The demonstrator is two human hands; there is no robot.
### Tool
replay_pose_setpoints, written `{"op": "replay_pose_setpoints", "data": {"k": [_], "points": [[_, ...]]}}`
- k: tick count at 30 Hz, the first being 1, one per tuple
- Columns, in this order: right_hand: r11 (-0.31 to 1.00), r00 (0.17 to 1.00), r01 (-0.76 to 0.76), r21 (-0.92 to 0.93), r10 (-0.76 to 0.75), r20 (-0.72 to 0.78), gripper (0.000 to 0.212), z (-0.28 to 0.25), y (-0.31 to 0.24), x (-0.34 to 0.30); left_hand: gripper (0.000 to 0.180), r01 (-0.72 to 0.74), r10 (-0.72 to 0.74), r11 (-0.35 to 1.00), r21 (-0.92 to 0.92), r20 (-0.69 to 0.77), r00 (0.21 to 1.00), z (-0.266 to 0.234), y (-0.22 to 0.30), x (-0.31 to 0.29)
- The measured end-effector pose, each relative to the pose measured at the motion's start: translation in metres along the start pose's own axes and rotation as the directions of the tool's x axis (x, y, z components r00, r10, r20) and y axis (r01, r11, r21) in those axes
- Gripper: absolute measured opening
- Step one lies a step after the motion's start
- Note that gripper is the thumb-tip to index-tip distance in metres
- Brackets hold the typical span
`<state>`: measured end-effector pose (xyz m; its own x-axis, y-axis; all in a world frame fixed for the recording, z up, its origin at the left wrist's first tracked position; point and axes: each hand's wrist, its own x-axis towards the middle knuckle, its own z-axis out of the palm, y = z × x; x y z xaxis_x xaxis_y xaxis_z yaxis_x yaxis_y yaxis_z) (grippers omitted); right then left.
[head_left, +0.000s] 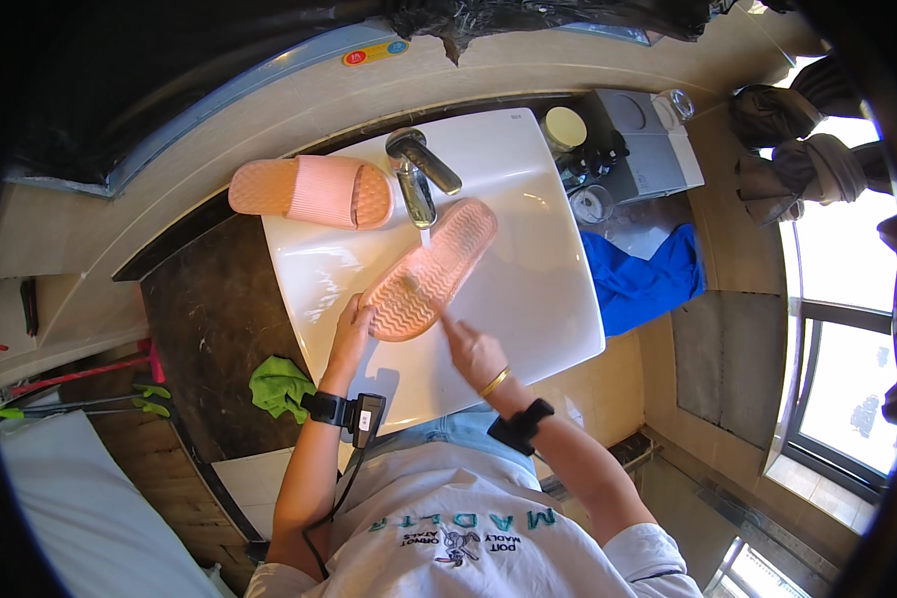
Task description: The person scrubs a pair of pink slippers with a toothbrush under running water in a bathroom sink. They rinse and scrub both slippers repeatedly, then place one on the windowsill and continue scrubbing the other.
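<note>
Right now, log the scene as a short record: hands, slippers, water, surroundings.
left hand: grips the near end of the upturned slipper
right hand: at the upturned slipper's near right edge; grip unclear
upturned slipper pose: patterned sole up, over the white sink
second slipper: strap up, at the sink's back-left corner
faucet: running, thin stream
left of sink: green cloth
right of sink: blue cloth

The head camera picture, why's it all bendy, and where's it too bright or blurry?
In the head view, a fisheye lens bends edges toward the dark rim; the window is washed-out white; the white sink has shiny glare; the right hand looks slightly blurred.
</note>
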<state>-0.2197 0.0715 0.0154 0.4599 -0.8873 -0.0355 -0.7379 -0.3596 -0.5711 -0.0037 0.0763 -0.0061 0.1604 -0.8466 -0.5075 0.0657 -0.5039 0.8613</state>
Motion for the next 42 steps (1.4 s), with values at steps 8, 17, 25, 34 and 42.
{"op": "replay_pose_setpoints", "data": {"k": [8,17,25,34,42], "points": [[0.999,1.0,0.03,0.024,-0.03,-0.002,0.07,0.007,-0.014,0.001,0.03,-0.054,0.055,0.998,0.041,-0.005,0.998,0.001,0.004,0.0],[0.997,0.99,0.066,-0.039,-0.061,0.126,0.074,-0.022,-0.011,-0.024,0.029,-0.098,0.098,0.994,-0.045,-0.005,0.995,0.002,0.02,-0.002],[0.997,0.999,0.024,0.073,-0.023,-0.022,0.061,-0.017,-0.024,0.003,0.028,-0.14,0.145,0.982,0.129,-0.034,0.989,0.005,0.037,0.002],[0.997,0.999,0.036,0.066,-0.036,0.005,0.069,-0.018,-0.021,0.005,0.03,-0.111,0.118,0.982,0.154,-0.039,0.992,0.008,0.043,0.0],[0.998,0.979,-0.02,0.052,0.009,0.201,0.07,-0.027,-0.007,-0.022,0.032,-0.171,0.185,0.953,0.249,-0.031,0.982,0.003,0.039,0.009]]}}
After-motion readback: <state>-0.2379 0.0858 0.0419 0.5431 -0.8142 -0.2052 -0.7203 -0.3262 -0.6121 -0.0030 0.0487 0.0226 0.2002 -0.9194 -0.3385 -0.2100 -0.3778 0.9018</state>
